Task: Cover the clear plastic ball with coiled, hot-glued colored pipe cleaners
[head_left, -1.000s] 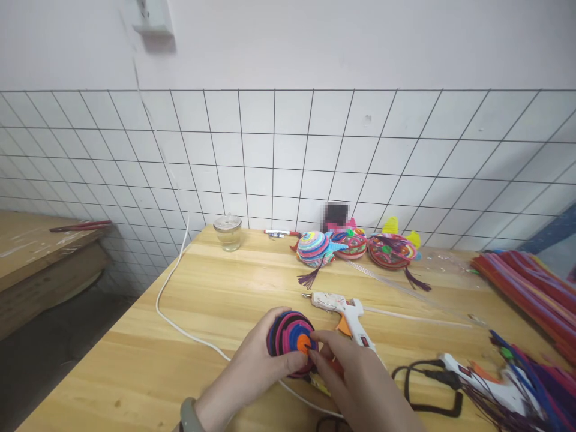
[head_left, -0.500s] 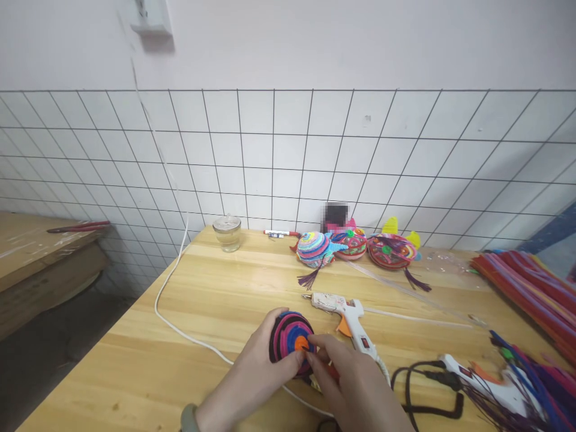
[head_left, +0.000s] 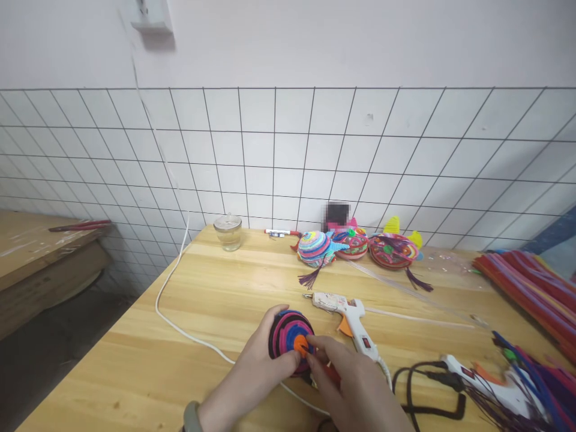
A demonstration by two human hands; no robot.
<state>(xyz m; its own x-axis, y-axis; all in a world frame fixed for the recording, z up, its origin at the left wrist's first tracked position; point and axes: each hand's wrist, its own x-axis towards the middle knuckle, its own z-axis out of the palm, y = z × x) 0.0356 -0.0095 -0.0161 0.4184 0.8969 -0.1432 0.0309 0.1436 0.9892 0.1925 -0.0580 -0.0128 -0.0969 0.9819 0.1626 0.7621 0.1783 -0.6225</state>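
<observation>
My left hand (head_left: 265, 363) is closed around a round craft piece (head_left: 288, 337), coiled from fuzzy stems in black, pink and blue with an orange centre. The thumb presses near that centre. Held in my right hand (head_left: 344, 375) is a thin red-handled tool (head_left: 333, 374), mostly hidden by the fingers. Its dark tip meets the orange centre; its exact kind cannot be made out. Just beyond both hands lies a white glue gun (head_left: 346, 315) with an orange trigger, its nozzle pointing left.
A second glue gun (head_left: 490, 387) lies at right among dark cords and purple strands. Striped stuffed fish (head_left: 315, 249) and other decorated pieces (head_left: 393, 249) stand along the wall. A lidded glass (head_left: 228, 233), a marker (head_left: 279, 232), fuzzy stem bundles (head_left: 531, 294) and a white cable (head_left: 180, 324) are around.
The dark tip in my right hand now shows more clearly against the orange centre. Both hands keep nearly the same place, and the view has shifted slightly.
</observation>
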